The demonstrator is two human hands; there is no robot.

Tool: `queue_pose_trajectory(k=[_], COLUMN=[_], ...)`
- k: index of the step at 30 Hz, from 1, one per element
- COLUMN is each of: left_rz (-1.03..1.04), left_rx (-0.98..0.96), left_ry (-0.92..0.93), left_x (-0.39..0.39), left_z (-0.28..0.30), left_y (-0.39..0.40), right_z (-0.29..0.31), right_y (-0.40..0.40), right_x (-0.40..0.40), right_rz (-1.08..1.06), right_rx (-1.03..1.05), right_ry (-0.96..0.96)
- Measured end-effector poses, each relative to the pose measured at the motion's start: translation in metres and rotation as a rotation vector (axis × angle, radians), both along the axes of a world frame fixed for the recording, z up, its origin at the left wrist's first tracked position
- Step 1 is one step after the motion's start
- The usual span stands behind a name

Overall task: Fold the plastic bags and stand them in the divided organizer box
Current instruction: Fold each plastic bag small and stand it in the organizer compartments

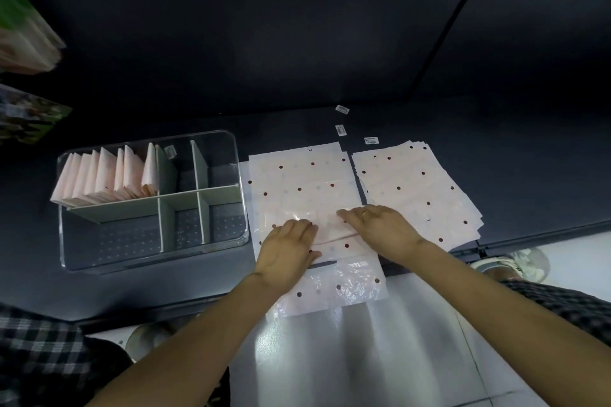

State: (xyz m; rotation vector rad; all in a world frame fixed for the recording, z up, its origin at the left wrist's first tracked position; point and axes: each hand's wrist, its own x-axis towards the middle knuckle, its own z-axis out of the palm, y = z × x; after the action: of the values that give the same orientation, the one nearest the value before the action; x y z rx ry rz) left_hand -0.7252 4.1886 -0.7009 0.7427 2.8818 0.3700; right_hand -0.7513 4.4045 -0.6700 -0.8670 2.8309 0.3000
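A pale pink plastic bag with dark dots lies flat on the dark table, its near end hanging over the front edge. My left hand and my right hand press flat on a fold across the bag's middle, fingers straight. To the left stands the clear divided organizer box; its back left compartment holds several folded pink bags standing upright. The other compartments hold nothing.
A stack of flat dotted bags lies to the right of the bag under my hands. Three small white labels sit behind it. Packaged goods hang at the far left. The table's front edge runs just below my wrists.
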Motion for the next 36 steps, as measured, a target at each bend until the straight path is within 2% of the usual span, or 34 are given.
queue_pose_trajectory(k=[3,5,6,8,9,11,12,16,20,23,28,30,33,36], left_rz=[0.002,0.036,0.078,0.243,0.346,0.539,0.606,0.745,0.863,0.757,0.585,0.453,0.293,0.202], left_rx=[-0.142,-0.159,-0.101,0.183,0.382,0.784,0.915,1.137,1.214,1.136,0.996,0.893,0.814,0.739], left_ry=[0.037,0.059,0.056,-0.051,-0.18,-0.441,-0.535,-0.867,-0.984,-0.868,-0.329,-0.191,-0.174,-0.152], left_x=[-0.009,-0.014,-0.016,-0.019,-0.021,-0.023,-0.023,-0.012,0.0,0.009,0.016,0.013,0.004,-0.01], left_z=[0.009,0.022,0.028,0.046,0.059,0.085,0.096,0.131,0.145,0.151,0.159,0.162,0.169,0.173], left_y=[0.009,0.013,0.014,0.013,0.011,0.004,0.0,-0.015,-0.032,-0.05,-0.08,-0.09,-0.11,-0.133], right_z=[0.015,0.029,0.038,0.053,0.061,0.074,0.078,0.085,0.095,0.104,0.119,0.127,0.142,0.151], right_y=[-0.003,-0.005,-0.007,-0.013,-0.019,-0.032,-0.04,-0.067,-0.09,-0.099,-0.12,-0.13,-0.144,-0.162], right_x=[-0.013,-0.018,-0.02,-0.02,-0.017,-0.006,0.002,0.035,0.048,0.052,0.052,0.047,0.037,0.025], right_rz=[-0.03,-0.154,-0.21,-0.369,-0.481,-0.68,-0.714,-0.613,-0.581,-0.593,-0.626,-0.605,-0.499,-0.34], right_rx=[-0.116,-0.388,-0.545,-0.837,-0.991,-1.228,-1.276,-1.438,-1.345,-1.367,-1.287,-1.291,-1.261,-1.0], right_ry=[-0.066,-0.126,-0.124,-0.051,-0.03,-0.131,-0.217,-0.472,-0.376,-0.288,-0.168,-0.186,-0.246,-0.364])
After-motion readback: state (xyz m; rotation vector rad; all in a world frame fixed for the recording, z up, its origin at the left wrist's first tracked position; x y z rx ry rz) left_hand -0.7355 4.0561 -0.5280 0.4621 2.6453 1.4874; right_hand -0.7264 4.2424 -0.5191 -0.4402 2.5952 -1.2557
